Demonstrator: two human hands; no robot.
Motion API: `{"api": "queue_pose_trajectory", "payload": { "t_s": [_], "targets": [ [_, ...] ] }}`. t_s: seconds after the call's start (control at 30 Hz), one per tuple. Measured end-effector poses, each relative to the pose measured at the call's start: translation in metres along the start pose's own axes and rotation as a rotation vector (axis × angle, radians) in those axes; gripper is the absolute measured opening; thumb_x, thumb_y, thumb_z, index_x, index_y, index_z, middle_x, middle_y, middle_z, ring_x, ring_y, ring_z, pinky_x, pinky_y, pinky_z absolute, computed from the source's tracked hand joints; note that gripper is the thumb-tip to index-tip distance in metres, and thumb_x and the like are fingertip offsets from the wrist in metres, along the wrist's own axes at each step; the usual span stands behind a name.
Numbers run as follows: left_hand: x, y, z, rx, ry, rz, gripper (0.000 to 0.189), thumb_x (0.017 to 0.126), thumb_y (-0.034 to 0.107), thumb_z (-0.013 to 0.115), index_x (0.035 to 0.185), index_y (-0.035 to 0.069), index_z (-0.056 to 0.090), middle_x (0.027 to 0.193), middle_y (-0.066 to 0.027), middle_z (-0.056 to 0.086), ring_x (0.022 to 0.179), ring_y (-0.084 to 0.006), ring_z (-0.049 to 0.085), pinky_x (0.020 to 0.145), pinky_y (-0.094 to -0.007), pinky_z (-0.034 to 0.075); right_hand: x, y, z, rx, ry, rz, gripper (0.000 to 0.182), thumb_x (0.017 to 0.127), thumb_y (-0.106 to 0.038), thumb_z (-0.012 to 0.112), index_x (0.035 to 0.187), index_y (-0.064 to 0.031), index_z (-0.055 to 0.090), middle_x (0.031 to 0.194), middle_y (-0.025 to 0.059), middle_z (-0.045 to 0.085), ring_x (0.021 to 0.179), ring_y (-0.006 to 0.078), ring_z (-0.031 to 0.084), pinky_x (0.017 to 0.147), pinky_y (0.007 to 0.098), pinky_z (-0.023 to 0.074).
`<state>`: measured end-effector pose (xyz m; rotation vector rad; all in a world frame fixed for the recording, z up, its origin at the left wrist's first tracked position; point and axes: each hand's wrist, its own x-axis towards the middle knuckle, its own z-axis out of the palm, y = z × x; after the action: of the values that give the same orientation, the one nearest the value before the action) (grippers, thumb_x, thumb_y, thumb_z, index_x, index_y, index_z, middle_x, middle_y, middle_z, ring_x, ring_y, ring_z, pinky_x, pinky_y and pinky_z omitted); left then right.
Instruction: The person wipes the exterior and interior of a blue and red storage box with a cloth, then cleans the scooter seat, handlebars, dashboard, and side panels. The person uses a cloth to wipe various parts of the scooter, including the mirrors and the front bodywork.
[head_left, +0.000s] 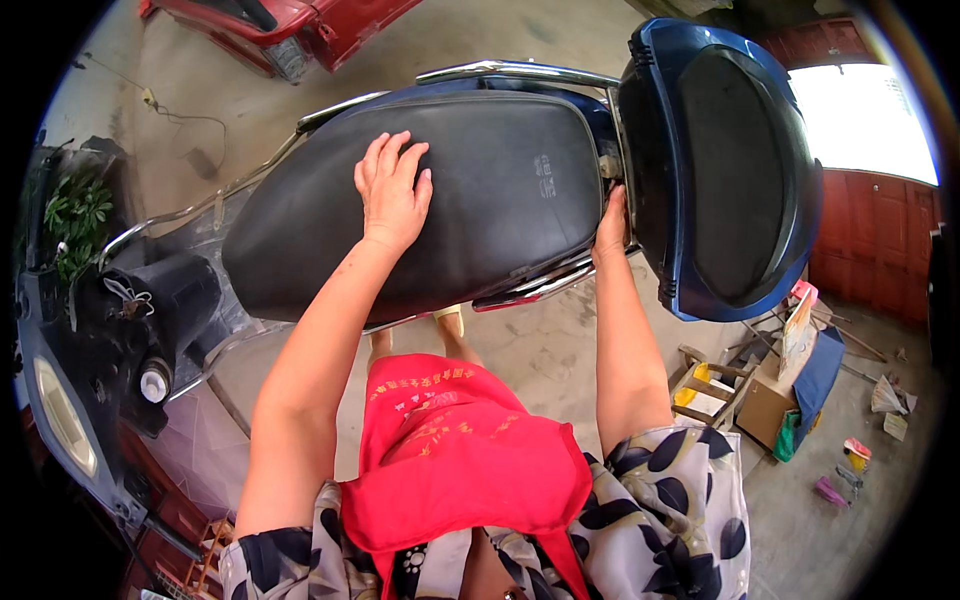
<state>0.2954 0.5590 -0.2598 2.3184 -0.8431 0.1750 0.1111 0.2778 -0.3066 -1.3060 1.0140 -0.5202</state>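
Note:
Before me stands a scooter with a long black seat (480, 217), its rear part bearing faint pale writing. My left hand (394, 187) lies palm down on the seat's middle, fingers spread, holding nothing. At the rear edge of the seat, my right hand (613, 225) reaches into the narrow gap before the blue and black top box (735, 172). Some of its fingers are hidden there, so its grip is unclear. Chrome rails (517, 69) run along the scooter's sides. The top box is closed.
A red vehicle (322, 30) stands beyond the scooter. At left are the handlebar front with its headlight (64, 416) and a leafy plant (79, 217). A cardboard box (765, 401), a wooden stool (709, 382) and scattered litter (855, 454) lie on the floor at right.

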Motion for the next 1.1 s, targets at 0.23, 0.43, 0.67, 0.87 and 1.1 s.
{"api": "queue_pose_trajectory", "payload": {
  "t_s": [0.23, 0.43, 0.67, 0.87, 1.1],
  "targets": [
    [-0.005, -0.01, 0.024, 0.019, 0.12, -0.01, 0.036, 0.082, 0.02, 0.06, 0.117, 0.012, 0.058, 0.132, -0.006, 0.049, 0.127, -0.0278, 0.039, 0.107, -0.046, 0.024, -0.01, 0.016, -0.006, 0.121, 0.175, 0.099, 0.039, 0.098, -0.035, 0.046, 0.121, -0.0047, 0.054, 0.121, 0.0059, 0.057, 0.113, 0.0175, 0.052, 0.095, 0.0313, 0.0416],
    [-0.003, -0.013, 0.02, -0.066, 0.132, 0.036, 0.038, 0.082, 0.019, 0.061, 0.118, 0.011, 0.057, 0.132, -0.0071, 0.049, 0.125, -0.0288, 0.041, 0.106, -0.0452, 0.026, -0.022, 0.008, 0.006, 0.269, 0.325, -0.104, 0.01, 0.093, -0.005, 0.053, 0.102, -0.0014, 0.056, 0.106, 0.0084, 0.062, 0.097, 0.0168, 0.058, 0.087, 0.0275, 0.0466],
    [0.001, 0.024, -0.003, -0.229, 0.151, 0.047, 0.036, 0.08, 0.015, 0.062, 0.116, 0.011, 0.057, 0.128, -0.0121, 0.048, 0.121, -0.0347, 0.041, 0.104, -0.0454, 0.027, -0.116, -0.02, 0.014, 0.013, 0.373, -0.446, 0.02, 0.094, 0.0, 0.05, 0.114, -0.0005, 0.046, 0.115, 0.0124, 0.055, 0.103, 0.0183, 0.055, 0.091, 0.0306, 0.0453],
    [-0.056, 0.149, 0.011, -1.49, -0.756, -0.709, 0.06, 0.092, 0.045, 0.056, 0.136, 0.009, 0.038, 0.122, -0.0104, 0.043, 0.111, -0.0182, 0.045, 0.088, -0.032, 0.043, -0.204, -0.076, 0.022, -0.402, -0.014, -0.488, 0.054, 0.091, -0.003, 0.055, 0.137, -0.0026, 0.025, 0.117, 0.0139, 0.051, 0.111, 0.018, 0.052, 0.09, 0.032, 0.0446],
    [-0.015, 0.168, 0.018, -1.867, -0.535, -1.022, 0.019, 0.096, 0.027, 0.054, 0.098, 0.012, 0.044, 0.07, 0.0043, 0.045, 0.058, -0.0074, 0.043, 0.055, -0.0231, 0.04, -0.173, -0.246, -0.024, -1.334, -0.201, -1.159, 0.039, 0.076, 0.004, 0.063, 0.115, -0.0002, 0.061, 0.112, 0.0166, 0.063, 0.107, 0.0328, 0.059, 0.096, 0.0447, 0.0422]
  ]
}}
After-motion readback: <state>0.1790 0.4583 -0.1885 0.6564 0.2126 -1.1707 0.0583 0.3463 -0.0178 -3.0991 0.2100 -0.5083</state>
